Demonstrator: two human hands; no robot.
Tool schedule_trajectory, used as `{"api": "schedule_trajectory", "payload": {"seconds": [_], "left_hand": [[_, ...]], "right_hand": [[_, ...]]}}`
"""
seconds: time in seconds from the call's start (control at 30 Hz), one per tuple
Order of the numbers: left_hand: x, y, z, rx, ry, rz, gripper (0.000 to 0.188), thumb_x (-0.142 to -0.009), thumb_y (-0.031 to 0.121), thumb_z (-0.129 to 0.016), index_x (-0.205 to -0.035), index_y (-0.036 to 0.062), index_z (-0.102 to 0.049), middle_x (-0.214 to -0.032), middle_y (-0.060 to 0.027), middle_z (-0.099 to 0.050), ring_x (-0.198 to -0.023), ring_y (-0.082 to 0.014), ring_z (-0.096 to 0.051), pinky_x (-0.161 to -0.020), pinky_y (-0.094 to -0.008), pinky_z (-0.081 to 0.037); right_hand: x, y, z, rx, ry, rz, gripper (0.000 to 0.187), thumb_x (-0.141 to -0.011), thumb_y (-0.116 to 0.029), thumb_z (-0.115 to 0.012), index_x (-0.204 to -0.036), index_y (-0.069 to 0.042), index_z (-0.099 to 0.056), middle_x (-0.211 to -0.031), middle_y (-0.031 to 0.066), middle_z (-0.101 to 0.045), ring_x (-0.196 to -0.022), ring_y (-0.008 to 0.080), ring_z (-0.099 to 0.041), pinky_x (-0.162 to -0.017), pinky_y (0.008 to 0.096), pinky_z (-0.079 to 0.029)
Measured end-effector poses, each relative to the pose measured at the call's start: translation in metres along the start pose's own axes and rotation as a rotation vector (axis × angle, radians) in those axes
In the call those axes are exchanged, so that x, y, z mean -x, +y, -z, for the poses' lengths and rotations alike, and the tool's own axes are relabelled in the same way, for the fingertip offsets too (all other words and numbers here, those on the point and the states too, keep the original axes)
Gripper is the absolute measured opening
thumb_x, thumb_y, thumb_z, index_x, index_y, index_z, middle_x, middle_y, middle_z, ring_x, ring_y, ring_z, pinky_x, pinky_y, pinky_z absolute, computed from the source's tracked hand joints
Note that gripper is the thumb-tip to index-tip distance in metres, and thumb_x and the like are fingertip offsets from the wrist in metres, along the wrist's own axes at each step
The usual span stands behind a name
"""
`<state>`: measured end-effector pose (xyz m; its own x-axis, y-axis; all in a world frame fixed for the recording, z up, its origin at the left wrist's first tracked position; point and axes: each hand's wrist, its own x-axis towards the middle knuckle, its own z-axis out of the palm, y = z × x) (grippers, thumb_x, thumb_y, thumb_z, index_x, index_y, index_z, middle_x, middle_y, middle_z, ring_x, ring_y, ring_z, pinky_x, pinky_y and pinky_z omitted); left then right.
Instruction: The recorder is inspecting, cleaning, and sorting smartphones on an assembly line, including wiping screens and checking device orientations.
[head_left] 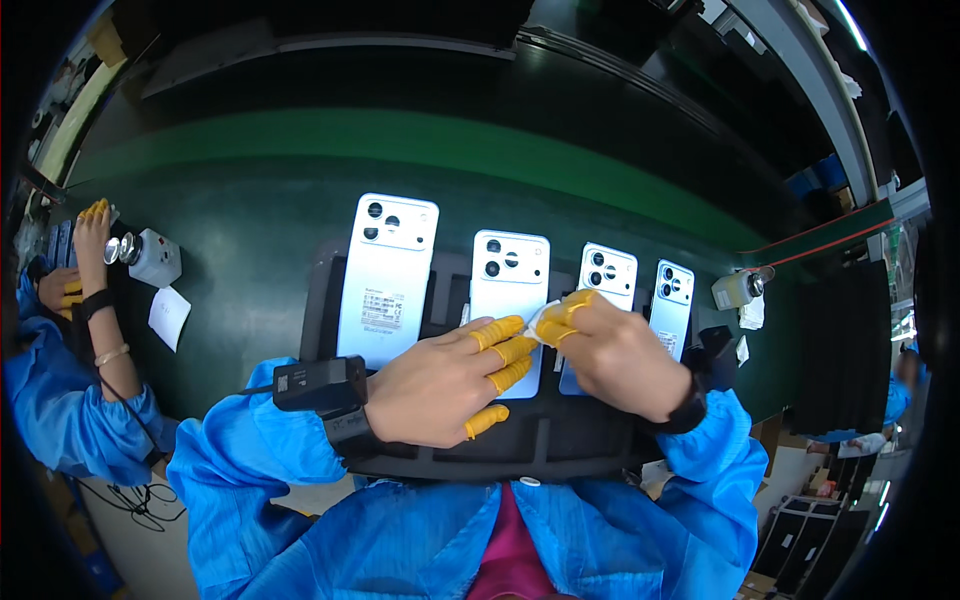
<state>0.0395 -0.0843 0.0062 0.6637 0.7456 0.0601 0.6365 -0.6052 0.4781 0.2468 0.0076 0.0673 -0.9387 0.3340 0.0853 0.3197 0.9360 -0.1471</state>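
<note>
Several light blue smartphones lie back side up in a dark tray [322, 300]. My left hand [430, 385], with yellow finger cots, stretches its fingers over the second phone [505, 292] from the left, resting on its lower half. My right hand [620, 355], also with yellow finger cots, pinches a white wipe [541, 322] against that same phone beside the left fingertips. To the left lies the leftmost phone [388, 275], with printed labels on its back. On the other side are a third phone [608, 288], partly hidden by my right hand, and a rightmost phone [670, 310].
The tray sits on a green work surface [250, 250]. A white dispenser bottle [157, 262] and a paper slip [170, 318] stand to the left, near a co-worker's hand [92, 240]. At right are another bottle [733, 291] and white tissues [752, 314].
</note>
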Motion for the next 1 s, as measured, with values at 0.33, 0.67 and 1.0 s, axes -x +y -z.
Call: {"api": "schedule_trajectory", "payload": {"seconds": [0.33,0.67,1.0], "left_hand": [[0.087,0.004,0.010,-0.179,0.311,0.398,0.064,-0.078,0.028,-0.071,-0.133,0.0011,-0.051,-0.140,-0.0181,-0.045,-0.134,-0.0344,-0.039,-0.112,-0.0424,-0.032],[0.089,0.006,0.005,-0.024,0.393,0.419,0.059,-0.074,0.016,-0.068,-0.130,0.0014,-0.054,-0.135,-0.0180,-0.051,-0.130,-0.0354,-0.044,-0.109,-0.0425,-0.036],[0.086,0.008,0.005,-0.047,0.393,0.426,0.059,-0.073,0.014,-0.068,-0.129,0.0006,-0.055,-0.135,-0.0186,-0.051,-0.129,-0.0359,-0.045,-0.105,-0.0399,-0.041]], "right_hand": [[-0.177,-0.007,-0.030,0.090,0.271,0.400,0.015,-0.070,-0.001,-0.066,-0.085,0.002,-0.070,-0.089,0.0154,-0.065,-0.087,0.0291,-0.064,-0.081,0.0341,-0.054],[-0.113,-0.002,-0.010,0.118,-0.139,0.198,0.017,-0.068,-0.001,-0.067,-0.085,0.002,-0.071,-0.089,0.0140,-0.065,-0.087,0.0273,-0.063,-0.077,0.0354,-0.055],[-0.130,0.002,-0.018,0.131,-0.017,0.329,0.010,-0.067,0.000,-0.066,-0.076,0.001,-0.069,-0.088,0.0095,-0.066,-0.083,0.0251,-0.064,-0.072,0.0332,-0.055]]}}
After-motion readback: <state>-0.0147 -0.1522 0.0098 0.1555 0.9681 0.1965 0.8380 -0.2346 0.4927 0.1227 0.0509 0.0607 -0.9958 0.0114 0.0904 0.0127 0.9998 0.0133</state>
